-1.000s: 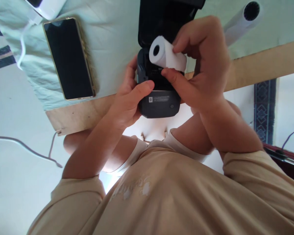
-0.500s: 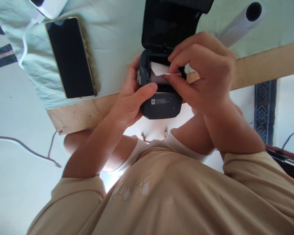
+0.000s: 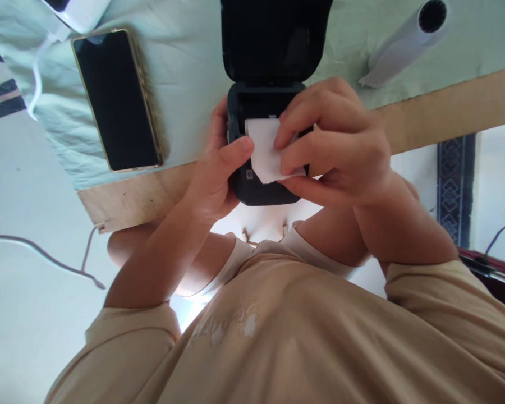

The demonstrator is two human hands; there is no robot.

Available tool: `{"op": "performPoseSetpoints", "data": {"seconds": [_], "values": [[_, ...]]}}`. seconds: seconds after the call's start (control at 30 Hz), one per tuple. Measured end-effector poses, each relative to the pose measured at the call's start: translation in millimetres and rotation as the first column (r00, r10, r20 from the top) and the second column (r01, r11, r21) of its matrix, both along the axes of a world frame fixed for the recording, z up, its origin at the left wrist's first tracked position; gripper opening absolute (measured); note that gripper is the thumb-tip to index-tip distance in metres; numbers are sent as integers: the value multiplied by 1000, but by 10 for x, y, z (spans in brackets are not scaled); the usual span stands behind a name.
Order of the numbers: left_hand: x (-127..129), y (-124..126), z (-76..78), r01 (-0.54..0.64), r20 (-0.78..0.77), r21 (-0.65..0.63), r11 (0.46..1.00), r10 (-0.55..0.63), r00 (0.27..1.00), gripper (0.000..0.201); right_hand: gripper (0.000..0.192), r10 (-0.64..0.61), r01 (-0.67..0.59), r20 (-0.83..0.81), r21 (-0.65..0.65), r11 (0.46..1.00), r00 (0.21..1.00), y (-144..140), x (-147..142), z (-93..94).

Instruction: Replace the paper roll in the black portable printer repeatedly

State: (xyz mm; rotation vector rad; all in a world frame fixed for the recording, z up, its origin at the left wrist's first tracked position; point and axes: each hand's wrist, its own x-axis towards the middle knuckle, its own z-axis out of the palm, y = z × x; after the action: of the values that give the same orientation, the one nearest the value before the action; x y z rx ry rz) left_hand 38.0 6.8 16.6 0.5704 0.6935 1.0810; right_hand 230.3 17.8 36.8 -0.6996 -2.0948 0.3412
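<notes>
1. A moment ago the right hand point(image 3: 336, 148) held a whole white paper roll above the small black plastic printer point(image 3: 263, 140). Now the roll sits down in the bay, and only its loose white paper strip point(image 3: 266, 151) shows, drawn out over the front edge toward 6 o'clock.
2. I judge the loading nearly done, with the hinged black lid point(image 3: 273, 39) open and standing at 12 o'clock.
3. The right hand's fingers and thumb are pinched together on the strip; the left hand point(image 3: 216, 168) is wrapped around the printer's side at 9 o'clock, thumb lying across its front.
4. The printer rests at the near edge of the pale green cloth-covered table point(image 3: 193, 101).
5. Count: one printer, one strip, one black smartphone point(image 3: 116, 100) at 9 o'clock, one white tube point(image 3: 404, 42) at 2 o'clock.
</notes>
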Motion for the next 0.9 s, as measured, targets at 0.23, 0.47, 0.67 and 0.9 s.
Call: {"op": "performPoseSetpoints", "data": {"seconds": [0.23, 0.47, 0.67, 0.9], "values": [[-1, -31, 35, 9, -17, 8, 1000, -9, 1000, 47, 26, 6, -6, -7, -21, 1000, 1000, 17, 33, -2], [-10, -58, 130, -2, -133, -55, 998, -6, 991, 59, 32, -55, 42, -89, -140, 989, 994, 104, 66, 2], [-18, -73, 140, 4, -135, -38, 999, -9, 991, 60, 27, -130, 139, 57, -212, 967, 990, 39, 40, 19], [-8, -80, 156, -36, -208, -65, 997, 22, 978, 54, 33, -100, 95, -38, -118, 988, 994, 91, 96, -22]]}}
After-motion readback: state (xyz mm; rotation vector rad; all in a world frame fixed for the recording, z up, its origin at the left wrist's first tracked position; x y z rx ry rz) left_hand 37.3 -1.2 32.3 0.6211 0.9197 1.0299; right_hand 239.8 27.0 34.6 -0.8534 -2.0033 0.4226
